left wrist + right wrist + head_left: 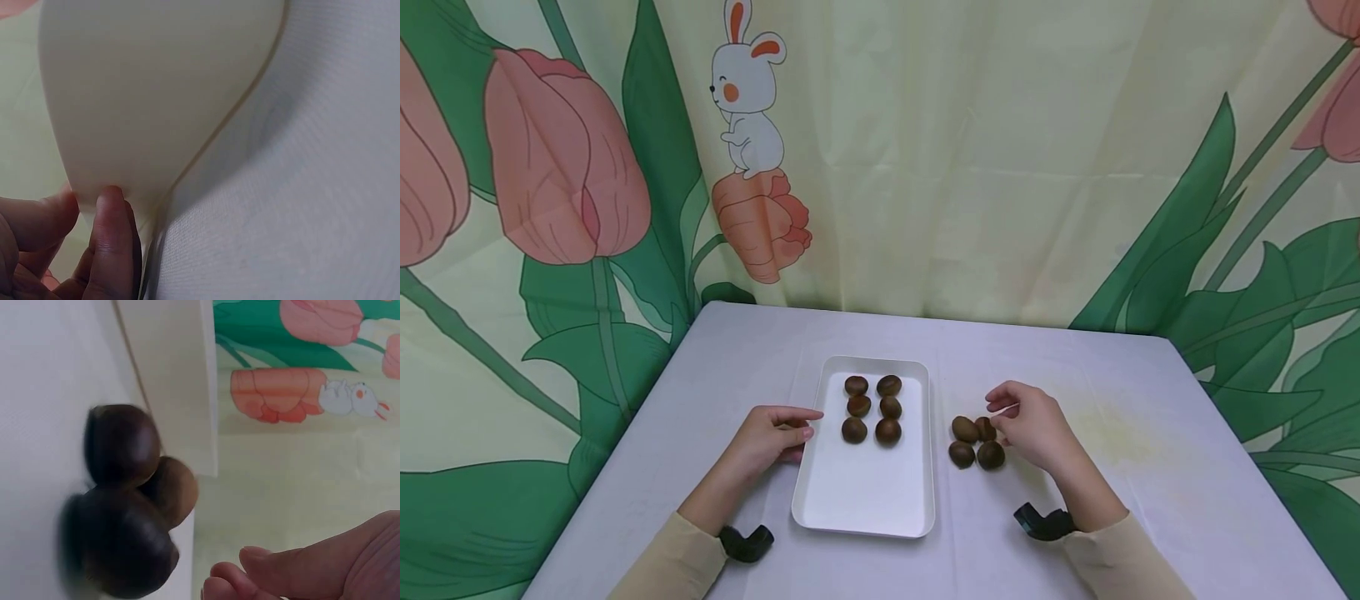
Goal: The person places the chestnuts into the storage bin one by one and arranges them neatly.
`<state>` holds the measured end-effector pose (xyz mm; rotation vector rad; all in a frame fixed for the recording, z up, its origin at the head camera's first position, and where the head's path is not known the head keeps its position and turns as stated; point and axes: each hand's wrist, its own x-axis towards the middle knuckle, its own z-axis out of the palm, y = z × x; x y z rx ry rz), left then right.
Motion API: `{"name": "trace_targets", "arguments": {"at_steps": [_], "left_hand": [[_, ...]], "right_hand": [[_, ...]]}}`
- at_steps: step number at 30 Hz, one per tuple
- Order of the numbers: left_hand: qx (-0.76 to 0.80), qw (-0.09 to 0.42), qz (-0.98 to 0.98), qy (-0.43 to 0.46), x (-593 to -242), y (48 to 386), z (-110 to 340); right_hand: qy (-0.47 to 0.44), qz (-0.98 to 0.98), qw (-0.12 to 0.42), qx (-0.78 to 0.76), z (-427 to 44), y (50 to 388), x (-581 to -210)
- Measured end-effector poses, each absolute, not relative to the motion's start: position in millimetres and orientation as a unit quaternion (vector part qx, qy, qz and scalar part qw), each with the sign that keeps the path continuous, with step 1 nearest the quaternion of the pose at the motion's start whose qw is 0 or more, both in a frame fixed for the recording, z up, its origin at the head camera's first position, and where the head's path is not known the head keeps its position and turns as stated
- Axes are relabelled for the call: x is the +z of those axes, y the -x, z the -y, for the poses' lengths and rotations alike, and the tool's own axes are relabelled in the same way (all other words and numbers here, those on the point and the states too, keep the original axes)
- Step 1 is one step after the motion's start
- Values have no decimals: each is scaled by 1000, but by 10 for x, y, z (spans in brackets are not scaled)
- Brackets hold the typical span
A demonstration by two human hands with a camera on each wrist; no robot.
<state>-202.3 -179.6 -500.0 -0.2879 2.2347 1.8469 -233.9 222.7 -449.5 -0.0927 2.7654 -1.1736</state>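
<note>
Six brown chestnuts (859, 406) sit inside a white tray (865, 500), just right of the left hand (767, 440), set out in two columns of three toward the far end; the part of the tray nearer the person is bare. That left hand has a narrow, pinching grip on the tray's left side wall, its thumb and a finger on either face of it, as the left wrist view shows at close range. Four more chestnuts (991, 455) lie in a tight cluster just left of the right hand (1036, 427), between its fingertips and the tray's right side. The right hand hovers over the edge of this cluster with its fingers loosely bent and its thumb a narrow gap from them, and nothing shows in its grip. From the head view its fingertips partly cover the far right chestnut of the cluster, and I cannot tell whether they touch it; in the right wrist view, three chestnuts stand apart from the thumb and fingers.

Below both hands spreads a white tablecloth (955, 567), with a faint yellowish patch (1123, 433) to the right of the right hand. A black device (747, 544) is at the left wrist, and another black device (1045, 523) at the right one. Beyond both hands hangs a pale curtain (962, 167) printed with tulips, leaves and a white rabbit (752, 100) seated on a carrot
</note>
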Motion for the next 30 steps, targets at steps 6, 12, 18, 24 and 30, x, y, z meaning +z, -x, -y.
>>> {"name": "trace_targets", "arguments": {"at_steps": [6,12,18,24,30], "left_hand": [[632,115,-760,98,-5010,2025,1796],[630,114,-762,97,-5010,2024,1800],[632,114,-761,95,-5010,2023,1806],[631,114,-761,97,-5010,2025,1803],[627,114,-764,103,-5011,2028,1796]], "right_hand": [[34,-925,64,-372,-2347,2338,-4566],[30,-926,75,-369,-2417,2377,-4661],[30,-927,95,-362,-2412,2445,-4720],[42,-933,103,-343,-2367,2504,-4773],[57,-932,100,-343,-2326,2536,-4795]]}}
